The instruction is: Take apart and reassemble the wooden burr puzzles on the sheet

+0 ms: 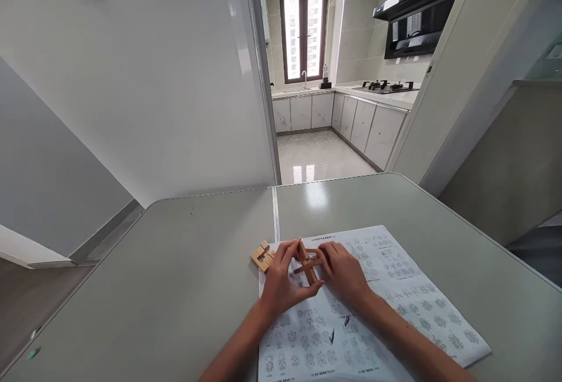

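Over a printed instruction sheet [421, 294], both of my hands hold a few wooden puzzle pieces [308, 265] set crosswise to each other. My left hand [281, 282] grips the upright piece between the thumb at its lower end and fingertips at its top. From the other side, my right hand [345, 268] has its fingers closed on the ends of the crossing sticks; its fingertips are partly hidden. Several notched wooden pieces [262, 257] lie together just left of my left hand, at the sheet's edge.
The grey table [184, 288] has a seam down its middle and rounded far corners. Past its far edge a doorway opens on a kitchen with white cabinets [302, 112] and a gas stove [386, 86]. A white wall [175, 77] stands at the left.
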`<state>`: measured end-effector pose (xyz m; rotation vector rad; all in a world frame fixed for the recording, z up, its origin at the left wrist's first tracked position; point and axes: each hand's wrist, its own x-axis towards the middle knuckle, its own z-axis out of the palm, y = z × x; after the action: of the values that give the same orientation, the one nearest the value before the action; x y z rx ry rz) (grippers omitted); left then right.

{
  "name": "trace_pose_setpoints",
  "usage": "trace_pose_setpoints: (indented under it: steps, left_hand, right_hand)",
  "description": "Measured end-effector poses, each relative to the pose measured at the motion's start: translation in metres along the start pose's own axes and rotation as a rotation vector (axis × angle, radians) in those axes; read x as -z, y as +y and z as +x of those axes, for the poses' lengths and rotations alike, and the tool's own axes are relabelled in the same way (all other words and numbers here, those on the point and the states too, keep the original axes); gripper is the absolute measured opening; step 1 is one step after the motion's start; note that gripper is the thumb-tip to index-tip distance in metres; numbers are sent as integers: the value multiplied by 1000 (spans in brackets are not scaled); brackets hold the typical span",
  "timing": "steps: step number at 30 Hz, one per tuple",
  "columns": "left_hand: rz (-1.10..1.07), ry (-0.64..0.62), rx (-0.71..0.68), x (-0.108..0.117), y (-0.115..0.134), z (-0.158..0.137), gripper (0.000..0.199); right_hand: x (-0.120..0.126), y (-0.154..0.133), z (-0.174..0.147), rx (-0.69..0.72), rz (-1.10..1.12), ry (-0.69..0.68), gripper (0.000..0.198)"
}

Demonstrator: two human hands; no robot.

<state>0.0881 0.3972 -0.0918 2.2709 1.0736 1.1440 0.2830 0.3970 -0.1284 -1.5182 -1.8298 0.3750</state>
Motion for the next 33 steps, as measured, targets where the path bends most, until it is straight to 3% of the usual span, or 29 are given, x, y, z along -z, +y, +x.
trace_pose_setpoints:
  steps: [9, 14, 19, 28, 33]
  left_hand:
    - [7, -19, -3, 0, 0, -2, 93]
    - [27, -21, 11, 0, -1, -1, 91]
    - [15, -49, 31, 0, -1, 0, 84]
    - [-46, -113, 71, 0, -3, -3, 77]
    - [-60, -119, 173, -1, -5, -1, 71]
  right_hand:
    - [-1, -1, -1, 37, -88, 16, 23]
    - [10, -8, 2, -30, 198, 71, 29]
    - [25, -19, 3, -19, 631, -54, 40]
    - [25, -21, -1, 88, 652, -132, 27]
    - [28, -24, -3, 129, 665, -138, 26]
